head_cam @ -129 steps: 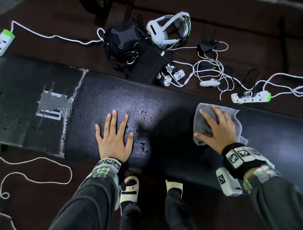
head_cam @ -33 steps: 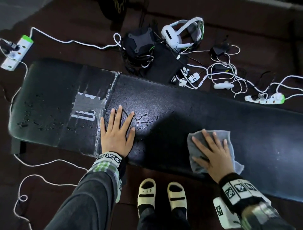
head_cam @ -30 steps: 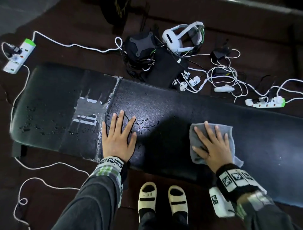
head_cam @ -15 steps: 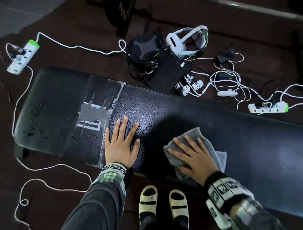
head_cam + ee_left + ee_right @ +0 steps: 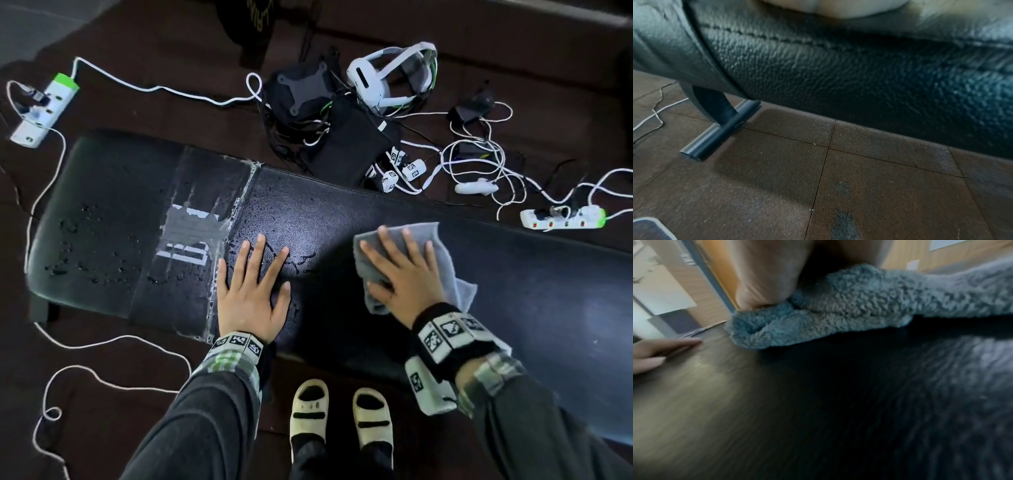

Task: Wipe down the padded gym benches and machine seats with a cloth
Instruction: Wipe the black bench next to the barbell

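On the bench top, head view: two hands are seen laid on the black padded bench (image 5: 342, 219), which runs from the left edge of the frame to the right edge.
Left hand: the left hand (image 5: 251, 291) is laid flat with fingers spread and straight, pressed on the padding near the bench's front edge, just right of a taped seam (image 5: 236, 219); nothing is held.
Right hand: the right hand (image 5: 402, 270) is spread flat with straight fingers on the grey cloth (image 5: 445, 274), which is pressed against the bench top about midway along its length.
Water: droplets (image 5: 85, 253) are scattered over the bench's left end and around the seam.
Floor behind the bench: a white headset (image 5: 387, 77), a black device (image 5: 301, 92), tangled white cables and two power strips (image 5: 561, 219) are seen.
Floor in front: two feet in white sandals (image 5: 339, 414) are placed by the front edge.
Left wrist view: the bench's stitched front side (image 5: 838, 65) and a metal foot (image 5: 719, 128) on brown floor tiles are shown; of the hand only a pale blur at the top edge is seen.
Right wrist view: the heel of the palm (image 5: 768, 275) is pressed on the bunched cloth (image 5: 838, 305) against the blurred bench surface; fingertips of the other hand (image 5: 663, 350) are seen flat at the far left.
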Demonstrator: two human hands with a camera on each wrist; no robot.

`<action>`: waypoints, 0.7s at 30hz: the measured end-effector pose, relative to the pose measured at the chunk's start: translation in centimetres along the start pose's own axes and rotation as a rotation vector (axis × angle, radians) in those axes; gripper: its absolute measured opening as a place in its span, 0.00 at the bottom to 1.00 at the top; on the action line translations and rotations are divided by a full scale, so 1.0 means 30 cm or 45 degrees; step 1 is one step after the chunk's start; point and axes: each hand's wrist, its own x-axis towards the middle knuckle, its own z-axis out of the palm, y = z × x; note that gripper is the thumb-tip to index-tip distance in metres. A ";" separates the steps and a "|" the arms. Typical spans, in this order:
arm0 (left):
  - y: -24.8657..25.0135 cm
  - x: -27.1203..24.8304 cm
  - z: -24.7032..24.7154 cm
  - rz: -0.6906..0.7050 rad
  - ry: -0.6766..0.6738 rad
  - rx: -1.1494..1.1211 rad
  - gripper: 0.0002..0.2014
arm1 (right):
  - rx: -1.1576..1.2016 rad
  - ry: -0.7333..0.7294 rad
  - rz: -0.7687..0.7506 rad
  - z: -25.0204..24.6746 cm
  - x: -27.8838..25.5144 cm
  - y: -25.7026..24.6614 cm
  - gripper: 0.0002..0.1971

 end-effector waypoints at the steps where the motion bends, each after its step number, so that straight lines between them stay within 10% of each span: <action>1: 0.000 0.000 -0.001 0.003 0.003 -0.005 0.28 | -0.020 0.003 -0.085 0.014 -0.014 -0.022 0.37; 6: 0.001 0.002 -0.004 0.003 -0.015 -0.006 0.28 | -0.079 0.017 -0.370 0.100 -0.173 0.015 0.40; 15: 0.002 0.003 -0.006 -0.017 -0.055 0.006 0.29 | 0.081 0.036 0.168 0.053 -0.094 0.151 0.33; 21: 0.001 0.003 -0.007 -0.036 -0.084 -0.007 0.30 | 0.034 0.097 -0.017 0.009 0.031 -0.037 0.34</action>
